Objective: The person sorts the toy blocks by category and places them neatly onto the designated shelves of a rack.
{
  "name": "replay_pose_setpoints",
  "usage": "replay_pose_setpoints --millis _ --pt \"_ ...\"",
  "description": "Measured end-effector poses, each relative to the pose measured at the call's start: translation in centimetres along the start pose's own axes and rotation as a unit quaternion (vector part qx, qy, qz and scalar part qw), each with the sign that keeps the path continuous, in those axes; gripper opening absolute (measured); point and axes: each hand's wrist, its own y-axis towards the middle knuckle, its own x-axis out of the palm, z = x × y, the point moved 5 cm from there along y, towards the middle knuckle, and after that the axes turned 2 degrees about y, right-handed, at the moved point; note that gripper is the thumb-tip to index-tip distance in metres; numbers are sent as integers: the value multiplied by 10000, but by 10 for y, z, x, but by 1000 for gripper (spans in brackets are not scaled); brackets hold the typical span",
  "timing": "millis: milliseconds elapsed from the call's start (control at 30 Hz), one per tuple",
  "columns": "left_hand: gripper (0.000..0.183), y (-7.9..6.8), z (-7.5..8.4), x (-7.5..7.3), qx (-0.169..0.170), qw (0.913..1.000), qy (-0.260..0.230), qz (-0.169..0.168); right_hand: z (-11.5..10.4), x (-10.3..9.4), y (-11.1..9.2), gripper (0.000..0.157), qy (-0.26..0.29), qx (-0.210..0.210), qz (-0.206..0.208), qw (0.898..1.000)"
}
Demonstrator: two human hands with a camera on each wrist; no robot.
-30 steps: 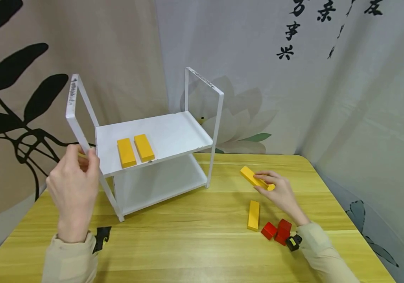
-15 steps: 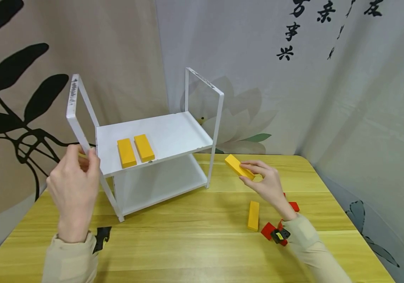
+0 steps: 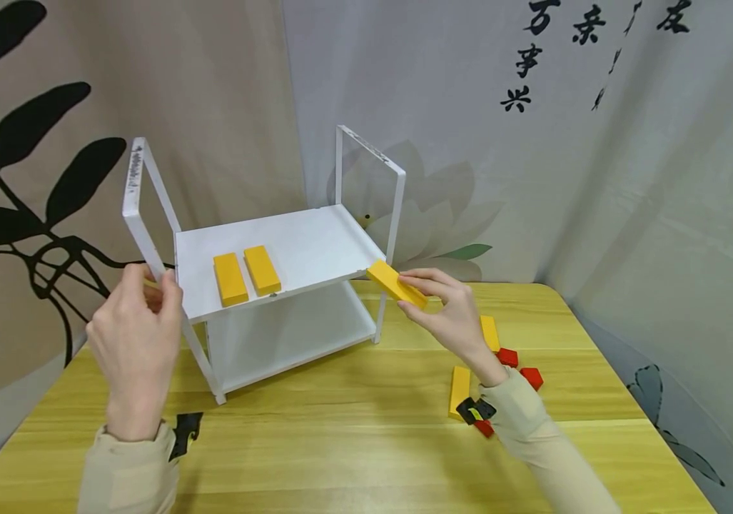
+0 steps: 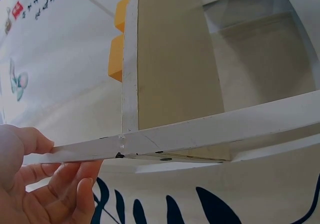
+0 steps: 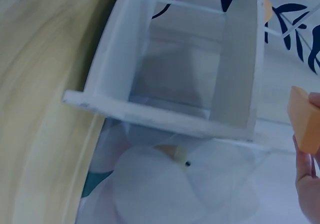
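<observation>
A white two-tier rack (image 3: 315, 235) stands on the wooden table, with two yellow blocks (image 3: 231, 280) lying side by side on its upper shelf. My left hand (image 3: 138, 335) grips the rack's left front post; in the left wrist view its thumb and fingers (image 4: 35, 140) lie on either side of the white bar. My right hand (image 3: 446, 307) pinches another yellow block (image 3: 388, 280) between thumb and fingers, raised beside the rack's right front post. In the right wrist view that yellow block (image 5: 304, 119) shows at the right edge, held level with the upper shelf.
On the table to the right lie two more yellow blocks (image 3: 459, 389) and several red blocks (image 3: 531, 378), partly hidden by the right forearm. The rack's lower shelf (image 3: 295, 335) holds nothing visible. A printed curtain (image 3: 443, 143) hangs behind the table.
My right hand has carried the yellow block leftward and up from over the right of the table to the rack's right post. My left hand has stayed on the rack.
</observation>
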Motion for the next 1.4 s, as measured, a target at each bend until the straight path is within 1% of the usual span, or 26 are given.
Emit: replay_pose_setpoints --millis 233,433,700,833,967,1167,1400 --pt "33 0 0 0 16 10000 -2 22 -16 17 18 31 151 -155 44 9998" --pt "33 0 0 0 17 10000 2 4 -23 36 31 29 177 -29 131 9998" --pt "32 0 0 0 44 10000 11 20 -28 63 42 28 322 74 231 9992" --pt "33 0 0 0 50 10000 8 25 -30 76 48 27 358 258 191 9988" --pt "33 0 0 0 41 10000 3 27 -33 89 52 28 226 476 103 9986" --pt "33 0 -1 0 40 10000 6 23 -38 105 56 28 24 592 33 9982" --pt "33 0 -1 1 76 10000 -4 28 -41 117 57 29 21 740 -136 9972"
